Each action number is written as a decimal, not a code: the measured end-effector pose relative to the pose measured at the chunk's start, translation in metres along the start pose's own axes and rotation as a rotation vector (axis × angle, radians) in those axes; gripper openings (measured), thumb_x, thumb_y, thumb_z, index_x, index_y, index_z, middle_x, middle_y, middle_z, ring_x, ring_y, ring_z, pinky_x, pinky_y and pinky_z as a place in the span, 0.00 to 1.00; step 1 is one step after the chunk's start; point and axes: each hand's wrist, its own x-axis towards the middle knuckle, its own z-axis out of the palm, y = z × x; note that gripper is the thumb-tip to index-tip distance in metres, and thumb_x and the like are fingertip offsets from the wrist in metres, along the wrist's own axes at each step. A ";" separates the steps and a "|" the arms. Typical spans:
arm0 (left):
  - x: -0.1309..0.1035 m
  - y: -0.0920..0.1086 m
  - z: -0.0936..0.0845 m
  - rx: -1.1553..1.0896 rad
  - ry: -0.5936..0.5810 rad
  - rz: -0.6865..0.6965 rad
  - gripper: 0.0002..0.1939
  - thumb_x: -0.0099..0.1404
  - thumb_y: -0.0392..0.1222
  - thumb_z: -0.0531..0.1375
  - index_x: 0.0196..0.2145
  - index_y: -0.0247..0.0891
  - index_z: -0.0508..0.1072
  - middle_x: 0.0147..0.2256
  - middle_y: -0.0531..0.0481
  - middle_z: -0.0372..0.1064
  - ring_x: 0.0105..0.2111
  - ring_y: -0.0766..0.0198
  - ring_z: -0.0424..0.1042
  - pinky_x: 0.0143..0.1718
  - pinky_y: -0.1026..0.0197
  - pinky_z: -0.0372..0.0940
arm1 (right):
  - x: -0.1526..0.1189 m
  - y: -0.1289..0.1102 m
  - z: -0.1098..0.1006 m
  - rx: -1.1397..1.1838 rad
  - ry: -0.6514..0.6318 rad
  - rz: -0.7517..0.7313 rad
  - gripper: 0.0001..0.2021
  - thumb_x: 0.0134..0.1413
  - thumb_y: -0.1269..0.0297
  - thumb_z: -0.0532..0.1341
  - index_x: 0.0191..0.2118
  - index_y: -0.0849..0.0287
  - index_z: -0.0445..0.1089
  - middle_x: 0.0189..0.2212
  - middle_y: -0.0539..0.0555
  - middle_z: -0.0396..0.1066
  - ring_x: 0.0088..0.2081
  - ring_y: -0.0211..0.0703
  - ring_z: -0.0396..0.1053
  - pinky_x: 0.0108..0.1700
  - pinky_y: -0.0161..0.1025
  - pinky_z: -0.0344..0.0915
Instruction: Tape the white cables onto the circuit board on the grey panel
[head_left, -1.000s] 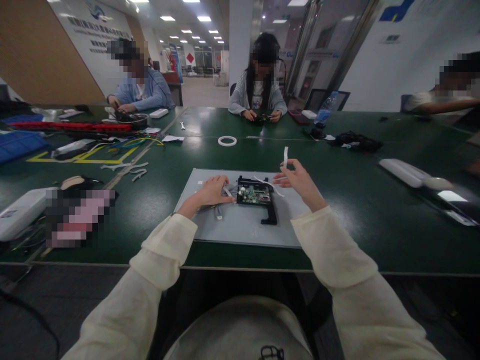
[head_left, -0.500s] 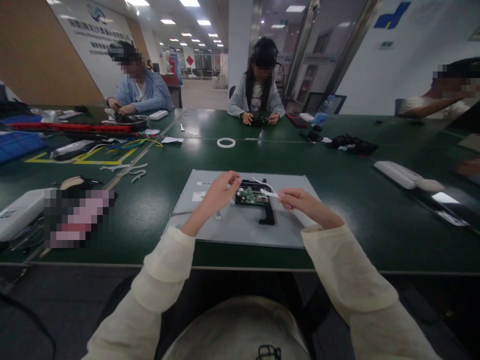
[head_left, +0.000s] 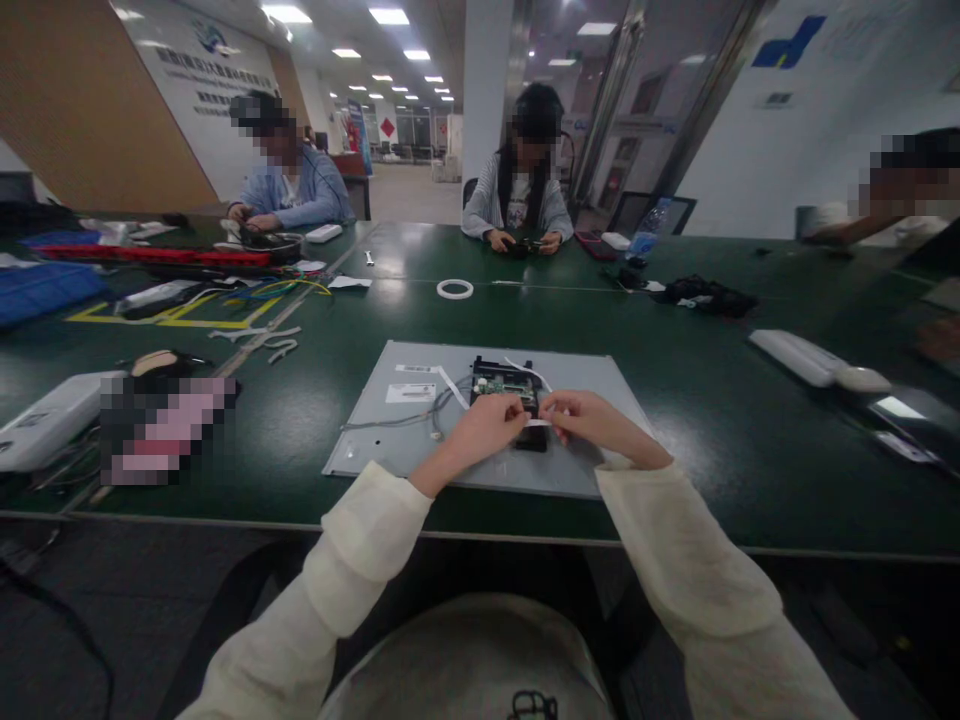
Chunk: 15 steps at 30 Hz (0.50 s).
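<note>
In the head view, a grey flat panel (head_left: pixel 420 452) lies on the table before me. On it sits a black bracket (head_left: pixel 535 440) with a green circuit board (head_left: pixel 501 384). A short white strip (head_left: pixel 537 422) runs between my hands over the bracket. My left hand (head_left: pixel 491 425) is closed, its fingertips pinched at the strip's left end. The fingers of my right hand (head_left: pixel 585 412) pinch the other end. A second white band (head_left: pixel 453 388) and a thin grey cable (head_left: pixel 397 421) lie on the panel, left of the board.
A white tape ring (head_left: pixel 455 289) lies beyond the panel. To the left are a white box-like device (head_left: pixel 56 420), hook-shaped white pieces (head_left: pixel 282 350) and a blue tray (head_left: pixel 45 292). A white device (head_left: pixel 795 358) lies at right. Other people sit around the table.
My left hand has moved right and toward me, from the board's left side to the white strip, and has closed on it. My right hand has shifted slightly nearer, and the strip has come down.
</note>
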 end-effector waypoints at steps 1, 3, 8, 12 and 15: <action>0.000 0.000 0.002 0.047 0.006 -0.018 0.10 0.63 0.40 0.52 0.26 0.36 0.67 0.24 0.52 0.66 0.26 0.66 0.65 0.27 0.65 0.54 | 0.000 0.001 0.001 -0.007 0.020 0.002 0.12 0.52 0.55 0.56 0.35 0.60 0.65 0.19 0.47 0.66 0.21 0.35 0.66 0.27 0.33 0.60; -0.001 0.001 0.007 0.154 0.023 -0.047 0.10 0.64 0.41 0.51 0.28 0.36 0.68 0.26 0.51 0.67 0.27 0.65 0.67 0.28 0.65 0.56 | -0.001 0.000 0.003 -0.027 0.048 0.001 0.11 0.52 0.57 0.55 0.37 0.59 0.63 0.19 0.47 0.67 0.21 0.37 0.67 0.28 0.33 0.61; -0.003 0.005 0.014 0.388 0.002 -0.080 0.12 0.67 0.45 0.48 0.34 0.37 0.67 0.29 0.46 0.70 0.30 0.59 0.71 0.30 0.62 0.61 | -0.007 -0.006 0.008 -0.192 0.129 -0.017 0.08 0.54 0.60 0.54 0.38 0.57 0.60 0.18 0.44 0.67 0.18 0.36 0.66 0.27 0.33 0.59; -0.004 0.009 0.014 0.494 -0.057 -0.068 0.12 0.68 0.44 0.47 0.39 0.36 0.65 0.33 0.43 0.71 0.33 0.57 0.72 0.32 0.59 0.64 | -0.009 -0.006 0.013 -0.373 0.219 -0.068 0.07 0.55 0.62 0.53 0.40 0.57 0.61 0.19 0.45 0.67 0.22 0.37 0.67 0.29 0.32 0.57; -0.005 0.010 0.013 0.537 -0.090 -0.052 0.12 0.68 0.43 0.46 0.42 0.35 0.63 0.34 0.43 0.72 0.34 0.56 0.73 0.34 0.58 0.65 | -0.010 -0.005 0.018 -0.530 0.256 -0.067 0.08 0.56 0.63 0.54 0.41 0.57 0.61 0.23 0.48 0.70 0.27 0.39 0.69 0.29 0.32 0.55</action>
